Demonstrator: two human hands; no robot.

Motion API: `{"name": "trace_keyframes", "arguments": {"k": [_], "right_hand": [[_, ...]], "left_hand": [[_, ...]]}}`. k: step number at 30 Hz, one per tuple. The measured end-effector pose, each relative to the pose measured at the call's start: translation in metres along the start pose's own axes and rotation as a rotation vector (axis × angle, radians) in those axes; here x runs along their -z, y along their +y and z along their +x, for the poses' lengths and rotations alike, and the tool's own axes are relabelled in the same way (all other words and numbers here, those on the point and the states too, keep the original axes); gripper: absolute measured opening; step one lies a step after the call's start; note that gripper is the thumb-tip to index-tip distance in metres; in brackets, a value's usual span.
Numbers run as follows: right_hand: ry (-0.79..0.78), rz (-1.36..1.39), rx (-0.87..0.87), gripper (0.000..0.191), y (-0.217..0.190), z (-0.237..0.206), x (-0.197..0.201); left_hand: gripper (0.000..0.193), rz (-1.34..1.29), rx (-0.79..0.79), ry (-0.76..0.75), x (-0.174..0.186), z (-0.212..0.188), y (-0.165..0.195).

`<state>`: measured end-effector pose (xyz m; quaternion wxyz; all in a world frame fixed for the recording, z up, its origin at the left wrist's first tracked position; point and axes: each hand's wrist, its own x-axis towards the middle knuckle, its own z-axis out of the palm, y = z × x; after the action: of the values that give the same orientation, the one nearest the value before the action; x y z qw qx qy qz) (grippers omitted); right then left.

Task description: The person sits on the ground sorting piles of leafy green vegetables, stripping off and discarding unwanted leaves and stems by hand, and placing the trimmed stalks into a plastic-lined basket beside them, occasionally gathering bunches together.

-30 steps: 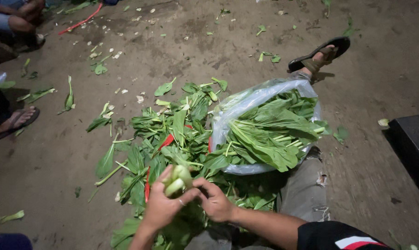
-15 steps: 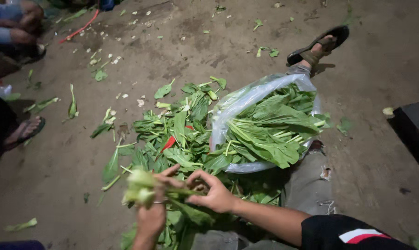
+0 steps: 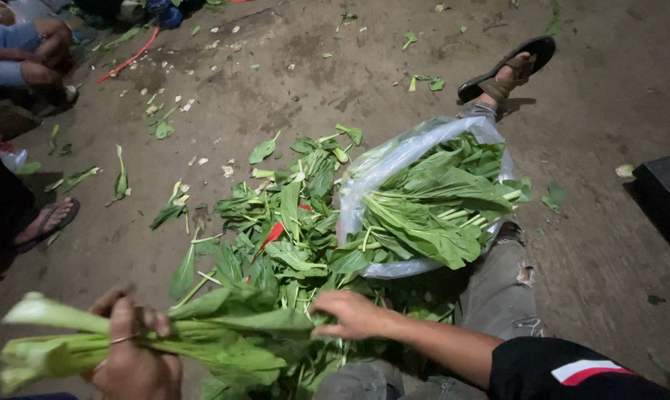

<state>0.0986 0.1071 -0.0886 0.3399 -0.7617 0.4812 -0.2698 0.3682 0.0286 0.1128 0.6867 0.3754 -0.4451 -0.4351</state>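
Observation:
My left hand (image 3: 134,354) grips a bunch of leafy greens (image 3: 224,333) by its pale stalks, held sideways at the bottom left. My right hand (image 3: 353,314) rests on the leaf end of that bunch, fingers spread over it, just above a loose pile of green leaves (image 3: 290,215) on the dirt ground. To the right of the pile lies a clear plastic bag (image 3: 394,159) filled with more greens, leaning on my outstretched leg (image 3: 498,289).
My sandalled foot (image 3: 509,70) points to the far right. Other people sit at the left: a foot in a sandal (image 3: 46,221) and a hand on a knee (image 3: 42,52). Leaf scraps litter the ground. A dark box (image 3: 664,196) stands at the right edge.
My left hand has swung the bunch of greens out to the left and turned it sideways, closer to the camera. My right hand has slid along to its leaves.

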Motion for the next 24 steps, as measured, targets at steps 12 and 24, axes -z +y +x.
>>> {"name": "trace_keyframes", "arguments": {"k": [12,24], "right_hand": [[-0.148,-0.396,-0.180,0.078,0.090,0.001,-0.039],[-0.221,-0.292,-0.063,0.127,0.066,0.006,-0.025]], "left_hand": [[0.024,-0.194,0.013,-0.146,0.003,0.000,-0.025],[0.020,0.028,0.005,-0.075,0.010,-0.004,-0.031]]}}
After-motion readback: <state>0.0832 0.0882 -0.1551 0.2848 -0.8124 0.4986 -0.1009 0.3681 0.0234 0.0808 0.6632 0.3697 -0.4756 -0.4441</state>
